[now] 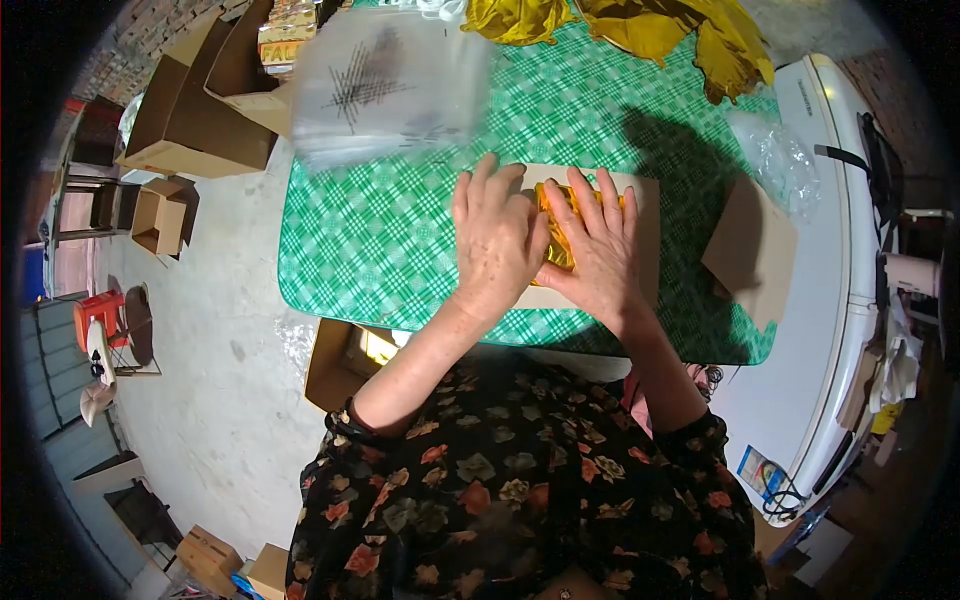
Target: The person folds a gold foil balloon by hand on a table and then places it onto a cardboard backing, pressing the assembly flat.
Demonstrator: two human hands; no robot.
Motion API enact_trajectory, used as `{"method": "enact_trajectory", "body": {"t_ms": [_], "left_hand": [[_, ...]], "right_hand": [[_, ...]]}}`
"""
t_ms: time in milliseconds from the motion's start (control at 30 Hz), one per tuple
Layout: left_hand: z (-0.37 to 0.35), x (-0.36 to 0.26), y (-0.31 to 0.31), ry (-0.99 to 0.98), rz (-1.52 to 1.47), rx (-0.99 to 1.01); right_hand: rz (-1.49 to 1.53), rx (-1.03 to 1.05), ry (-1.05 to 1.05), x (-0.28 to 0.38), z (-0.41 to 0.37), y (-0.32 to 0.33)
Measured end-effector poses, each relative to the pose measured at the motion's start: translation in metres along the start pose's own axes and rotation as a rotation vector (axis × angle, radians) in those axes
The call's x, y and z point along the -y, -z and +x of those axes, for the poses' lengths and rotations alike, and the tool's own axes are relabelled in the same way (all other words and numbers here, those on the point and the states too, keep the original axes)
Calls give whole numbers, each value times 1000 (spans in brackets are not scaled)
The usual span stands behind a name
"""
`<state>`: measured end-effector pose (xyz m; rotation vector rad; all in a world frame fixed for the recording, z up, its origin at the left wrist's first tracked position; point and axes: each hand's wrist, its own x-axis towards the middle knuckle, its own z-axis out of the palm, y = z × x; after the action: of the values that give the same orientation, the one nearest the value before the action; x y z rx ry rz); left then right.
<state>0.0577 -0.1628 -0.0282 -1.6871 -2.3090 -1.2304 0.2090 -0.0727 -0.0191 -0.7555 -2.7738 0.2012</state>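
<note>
A folded piece of shiny gold foil [556, 248] lies on a flat sheet of brown cardboard [645, 265] near the table's front edge. My right hand [602, 240] rests flat over the foil, fingers spread, covering much of it. At the foil's left side is my left hand [492, 235], its fingers loosely bent and apart, pointing away from me. Its thumb side meets the foil's edge; whether it pinches any of the foil is hidden.
A green checked cloth [370, 240] covers the table. Clear plastic bags [390, 90] are stacked at the back left, with gold foil sheets [660, 30] at the back right. More cardboard [750, 250] and crumpled clear plastic [785, 160] lie rightward, beside a white freezer [825, 250]. Open boxes [200, 110] stand left.
</note>
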Motion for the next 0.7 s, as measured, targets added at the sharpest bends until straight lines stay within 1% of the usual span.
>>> {"method": "enact_trajectory", "body": {"t_ms": [67,167,267,300,400,533,700], "left_hand": [[0,0,-2,-14,28,-11],[-1,0,1,-15,-22,-6],[-3,4,13,-13,-99,49],[-3,10,16,-41,-116,80],[-3,20,30,-141,-8,171],[6,32,44,-280,60,290],[15,38,51,-383,40,349]], "right_hand": [[-1,4,-5,1,0,0],[0,5,-15,0,0,1],[23,9,-20,1,0,2],[33,12,-21,1,0,3],[41,14,-22,-1,-1,2],[40,42,-35,-4,-1,0],[41,54,-39,-4,-2,1]]}}
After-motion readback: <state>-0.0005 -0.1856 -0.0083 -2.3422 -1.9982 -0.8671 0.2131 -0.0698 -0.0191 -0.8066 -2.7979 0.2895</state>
